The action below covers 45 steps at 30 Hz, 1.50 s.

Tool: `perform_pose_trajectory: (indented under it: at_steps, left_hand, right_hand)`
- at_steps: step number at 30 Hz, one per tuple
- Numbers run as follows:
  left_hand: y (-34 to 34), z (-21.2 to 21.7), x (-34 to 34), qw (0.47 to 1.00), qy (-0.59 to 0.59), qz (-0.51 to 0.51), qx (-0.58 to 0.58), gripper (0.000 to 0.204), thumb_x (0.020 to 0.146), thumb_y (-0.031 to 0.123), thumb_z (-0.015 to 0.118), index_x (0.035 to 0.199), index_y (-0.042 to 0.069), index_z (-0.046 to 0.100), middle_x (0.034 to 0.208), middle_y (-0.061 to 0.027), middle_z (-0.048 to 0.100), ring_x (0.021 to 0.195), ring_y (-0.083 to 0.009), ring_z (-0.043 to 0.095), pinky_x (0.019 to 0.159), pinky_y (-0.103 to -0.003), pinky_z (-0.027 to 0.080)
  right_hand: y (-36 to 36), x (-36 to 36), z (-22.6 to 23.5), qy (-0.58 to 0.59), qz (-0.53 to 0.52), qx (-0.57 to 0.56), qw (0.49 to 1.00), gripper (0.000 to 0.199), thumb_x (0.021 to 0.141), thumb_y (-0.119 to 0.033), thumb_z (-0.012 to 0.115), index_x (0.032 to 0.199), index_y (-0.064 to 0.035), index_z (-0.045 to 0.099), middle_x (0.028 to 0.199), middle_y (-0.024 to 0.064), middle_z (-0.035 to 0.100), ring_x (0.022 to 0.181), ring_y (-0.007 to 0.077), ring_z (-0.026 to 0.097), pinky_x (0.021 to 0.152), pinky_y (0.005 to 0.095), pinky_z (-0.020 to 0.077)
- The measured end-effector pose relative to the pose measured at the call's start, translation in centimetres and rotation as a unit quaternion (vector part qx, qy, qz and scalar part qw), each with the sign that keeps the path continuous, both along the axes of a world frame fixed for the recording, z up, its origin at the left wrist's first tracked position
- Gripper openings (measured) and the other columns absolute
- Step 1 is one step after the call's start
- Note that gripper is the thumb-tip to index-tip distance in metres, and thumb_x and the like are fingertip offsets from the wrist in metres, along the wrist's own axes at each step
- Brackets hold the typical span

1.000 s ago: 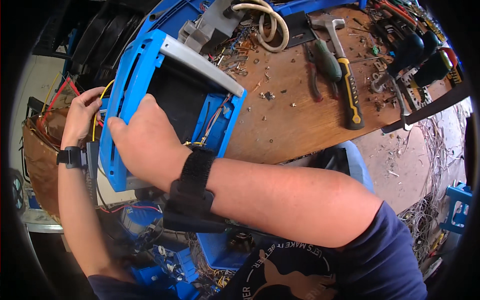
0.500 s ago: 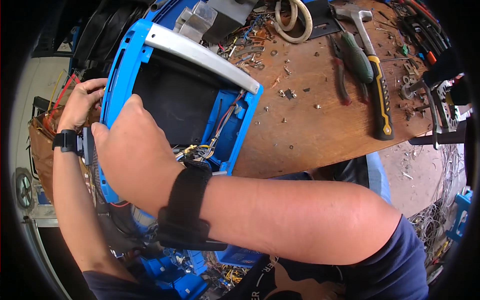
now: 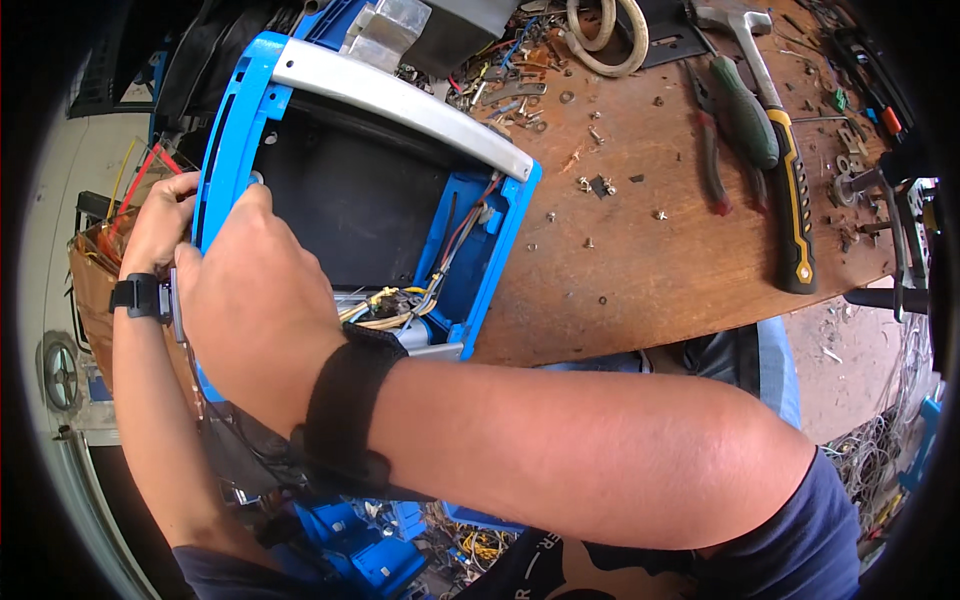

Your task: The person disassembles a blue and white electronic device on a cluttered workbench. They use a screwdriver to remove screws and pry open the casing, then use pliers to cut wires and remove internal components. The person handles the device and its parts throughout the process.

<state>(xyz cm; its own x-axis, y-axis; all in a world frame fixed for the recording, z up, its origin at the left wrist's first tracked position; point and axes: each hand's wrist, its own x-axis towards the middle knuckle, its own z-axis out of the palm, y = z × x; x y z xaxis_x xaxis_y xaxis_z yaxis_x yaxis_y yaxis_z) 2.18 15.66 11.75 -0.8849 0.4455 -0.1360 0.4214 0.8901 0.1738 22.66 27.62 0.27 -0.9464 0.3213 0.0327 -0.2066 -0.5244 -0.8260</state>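
A blue plastic housing (image 3: 513, 230) with a silver metal bar (image 3: 400, 100) across its far side is tilted up at the bench's left edge. Inside are a black panel (image 3: 345, 200) and bundled wires (image 3: 450, 255). My right hand (image 3: 255, 290) is closed over the housing's left rim, its fingertips partly hidden and the thumb on the outer side. Against the outside of that same rim my left hand (image 3: 160, 225) has its fingers bent together. Their tips are hidden behind the rim, so what they hold cannot be made out.
On the wooden bench (image 3: 640, 290) lie a hammer (image 3: 792, 200), a green-handled screwdriver (image 3: 748, 125), red-handled pliers (image 3: 713, 165) and scattered screws (image 3: 661, 215). A pale hose loop (image 3: 610, 60) is at the back. Blue plastic parts (image 3: 365, 560) and loose cables are below.
The bench and tools appear slightly farther right in view. My left hand has shifted a little down along the rim; the right hand keeps its hold on the housing.
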Motion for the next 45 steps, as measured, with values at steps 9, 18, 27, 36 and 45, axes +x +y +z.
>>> perform_pose_trajectory:
  at_steps: [9, 18, 27, 36, 45]
  left_hand:
    - [-8.6, 1.4, -3.7, 0.983, 0.173, 0.018, -0.06, 0.02, 0.089, -0.002, 0.053, 0.104, -0.002, 0.066, 0.074, -0.003, 0.062, 0.062, -0.0083, 0.057, 0.056, -0.025, 0.049]
    - [-13.1, 5.9, 4.7, 0.914, 0.228, 0.12, 0.313, 0.012, 0.092, 0.015, 0.062, 0.1, 0.007, 0.066, 0.086, 0.0013, 0.062, 0.072, -0.0077, 0.058, 0.064, -0.02, 0.046]
    - [-16.2, 5.4, 9.4, 0.835, 0.243, 0.17, 0.464, 0.01, 0.09, 0.013, 0.06, 0.088, 0.003, 0.06, 0.066, -0.0025, 0.056, 0.052, -0.0111, 0.055, 0.046, -0.024, 0.044]
    - [-20.6, -0.1, 9.1, 0.746, 0.168, 0.18, 0.619, 0.014, 0.091, 0.009, 0.047, 0.097, -0.001, 0.056, 0.077, -0.0116, 0.062, 0.061, -0.0191, 0.064, 0.053, -0.028, 0.052]
    - [-26.7, -4.2, 10.6, 0.622, 0.044, 0.107, 0.774, 0.017, 0.095, 0.011, 0.053, 0.106, -0.001, 0.057, 0.089, -0.0168, 0.068, 0.079, -0.0272, 0.069, 0.071, -0.035, 0.056]
  right_hand:
    - [-0.3, -0.1, 0.2, -0.046, -0.015, 0.023, 0.999, 0.038, 0.089, -0.022, 0.064, 0.104, 0.0081, 0.045, 0.094, 0.0294, 0.063, 0.09, 0.0434, 0.065, 0.078, 0.0461, 0.0526]
    - [-0.7, -1.8, -1.6, 0.035, -0.022, 0.005, 0.999, 0.027, 0.092, -0.026, 0.064, 0.102, -0.0011, 0.061, 0.087, 0.0055, 0.066, 0.072, 0.0116, 0.062, 0.06, 0.0273, 0.0518]
    - [0.9, -0.1, -0.7, 0.001, 0.055, 0.033, 0.998, 0.035, 0.092, -0.035, 0.063, 0.109, -0.006, 0.057, 0.096, 0.0046, 0.067, 0.08, 0.0159, 0.067, 0.065, 0.0299, 0.0545]
    - [1.2, 0.5, 0.0, -0.01, 0.053, 0.058, 0.997, 0.033, 0.094, -0.036, 0.061, 0.106, -0.0062, 0.056, 0.093, 0.0057, 0.067, 0.076, 0.0161, 0.067, 0.061, 0.0302, 0.0564]
    - [0.7, 0.3, -0.5, -0.009, 0.036, 0.059, 0.998, 0.031, 0.095, -0.036, 0.059, 0.105, -0.006, 0.057, 0.094, 0.0061, 0.068, 0.077, 0.0168, 0.069, 0.059, 0.0306, 0.0596]
